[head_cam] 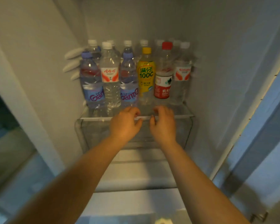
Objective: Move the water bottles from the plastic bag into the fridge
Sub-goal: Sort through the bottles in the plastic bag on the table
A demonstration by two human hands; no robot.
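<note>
Inside of fridge (217, 78), door open, seen from head cam looking fwd and down. Glass shelf (94, 118) w/ white front trim carries bottles in two rows, all upright, packed side by side.

Front row, L to R:
- blue-label bottle (92, 81), purple cap, "Gante"-like lettering
- clear water bottle (110, 78), white cap, red/white label
- second blue-label bottle (128, 81), purple cap
- yellow bottle (146, 75), yellow cap, "100C" on label
- red-label bottle (163, 78), red cap
- clear bottle (182, 75), white cap, red/white label, far R

Back row (127, 44): more white-capped clear bottles, mostly hidden behind front row; count unclear.

Left hand (124, 125) at shelf front edge, just below second blue-label bottle; fingers curled loosely, tips near trim, holding nothing. Can't tell if touching trim.
Right hand (162, 125) beside it, apart from left by a small gap, below yellow and red-label bottles; fingers loosely curled and a bit spread, holding nothing. Both forearms bare, reaching in from bottom of frame.

Clear drawer (188, 131) under shelf, behind the hands. White ribs (73, 62) on L inner wall beside first blue-label bottle. Plastic bag not in view.
</note>
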